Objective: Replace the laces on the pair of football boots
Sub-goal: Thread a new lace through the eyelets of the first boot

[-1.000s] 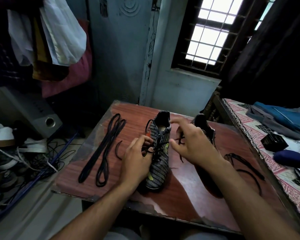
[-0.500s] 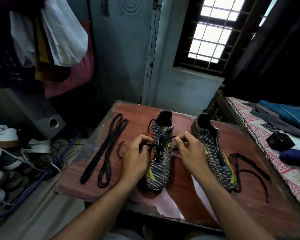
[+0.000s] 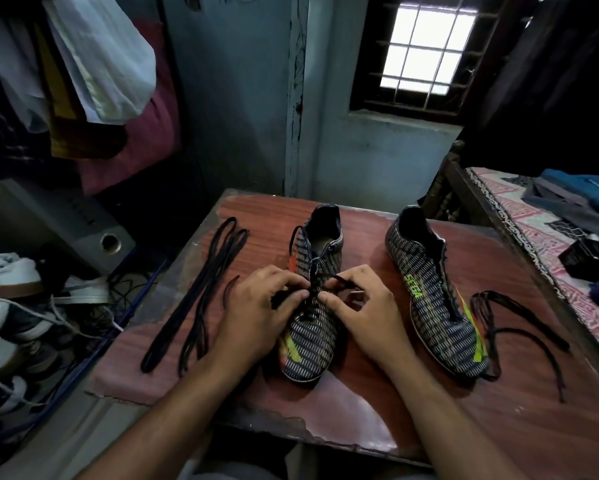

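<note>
Centre frame, the laced boot (image 3: 310,327) lies toe toward us, heel to the window — both hands, left (image 3: 256,313) and right (image 3: 356,313), pinching its lace (image 3: 310,299); right hand's come down off the second boot (image 3: 433,299), centre-right on the tabletop (image 3: 533,410).

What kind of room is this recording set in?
Most likely a small home bedroom: a bed with a patterned sheet stands right of the wooden table, clothes hang on the left, and shoes lie on the floor.

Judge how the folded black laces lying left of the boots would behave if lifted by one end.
The folded black laces would probably hang limp: they lie in slack loops flat on the table. They look thin, so likely very light. The loops may snag or tangle, since the strands overlap.
</note>
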Available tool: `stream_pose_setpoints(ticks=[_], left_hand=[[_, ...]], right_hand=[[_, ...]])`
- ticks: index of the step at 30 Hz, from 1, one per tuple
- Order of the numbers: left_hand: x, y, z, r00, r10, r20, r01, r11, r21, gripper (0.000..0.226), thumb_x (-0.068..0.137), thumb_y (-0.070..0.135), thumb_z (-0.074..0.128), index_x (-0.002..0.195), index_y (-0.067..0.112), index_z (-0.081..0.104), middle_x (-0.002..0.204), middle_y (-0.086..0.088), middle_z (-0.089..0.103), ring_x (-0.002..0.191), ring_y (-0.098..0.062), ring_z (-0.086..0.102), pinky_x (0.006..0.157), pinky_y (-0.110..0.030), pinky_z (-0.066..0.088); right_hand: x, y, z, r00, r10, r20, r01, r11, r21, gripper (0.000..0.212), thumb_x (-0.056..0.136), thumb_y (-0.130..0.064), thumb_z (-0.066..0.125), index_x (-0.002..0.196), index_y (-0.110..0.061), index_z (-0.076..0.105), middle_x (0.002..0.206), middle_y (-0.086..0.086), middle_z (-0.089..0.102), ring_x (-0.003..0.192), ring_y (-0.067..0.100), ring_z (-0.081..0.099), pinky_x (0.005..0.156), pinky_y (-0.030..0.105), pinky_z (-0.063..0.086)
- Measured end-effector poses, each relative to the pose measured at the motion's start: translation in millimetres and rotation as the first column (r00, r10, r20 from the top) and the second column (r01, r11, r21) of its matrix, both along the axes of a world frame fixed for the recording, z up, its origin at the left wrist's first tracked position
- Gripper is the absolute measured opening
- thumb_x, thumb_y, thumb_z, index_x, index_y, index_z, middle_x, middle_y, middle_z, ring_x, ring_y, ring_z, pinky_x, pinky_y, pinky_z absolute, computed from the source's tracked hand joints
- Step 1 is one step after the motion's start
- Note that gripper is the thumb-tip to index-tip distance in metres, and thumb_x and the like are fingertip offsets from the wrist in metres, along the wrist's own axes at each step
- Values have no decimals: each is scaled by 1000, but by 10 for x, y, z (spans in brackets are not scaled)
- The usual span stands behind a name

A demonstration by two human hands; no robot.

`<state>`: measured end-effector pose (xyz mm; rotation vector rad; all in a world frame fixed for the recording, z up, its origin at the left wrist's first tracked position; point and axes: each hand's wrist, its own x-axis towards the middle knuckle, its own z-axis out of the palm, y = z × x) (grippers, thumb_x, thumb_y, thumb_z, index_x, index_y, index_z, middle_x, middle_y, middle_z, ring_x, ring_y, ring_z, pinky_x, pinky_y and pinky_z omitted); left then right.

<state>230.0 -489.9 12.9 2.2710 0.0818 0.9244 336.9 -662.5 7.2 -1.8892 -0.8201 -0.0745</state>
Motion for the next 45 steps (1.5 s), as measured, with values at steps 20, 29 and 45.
stream_pose_setpoints(ticks=[20, 29, 45], left_hand=[[-88, 166, 90, 995, -80, -67, 80, 997, 12, 29, 83, 1, 79, 105, 21, 79, 100, 14, 68, 97, -1, 67, 85, -13, 50], [-61, 136, 41, 999, 18, -32, -18, 1000, 1, 26, 82, 1, 81, 92, 23, 73, 90, 14, 65, 86, -3, 65, 78, -26, 55], [-92, 91, 17, 999, 21, -47, -16, 993, 118, 20, 88, 26, 67, 92, 32, 49, 91, 18, 54, 81, -4, 59, 64, -39, 53]], right_hand=[[102, 25, -142, 995, -100, 4, 97, 976, 197, 36, 100, -60, 52, 110, -35, 76, 107, -19, 69, 109, 23, 67, 88, 56, 57], [2, 21, -5, 993, -117, 2, 115, 976, 186, 23, 107, -21, 52, 94, -23, 71, 80, -7, 70, 73, 13, 65, 70, 33, 54], [-82, 95, 45, 971, -203, -131, 231, 934, 271, 28, 109, -22, 45, 88, -18, 63, 86, -5, 73, 82, 10, 76, 51, 43, 61]])
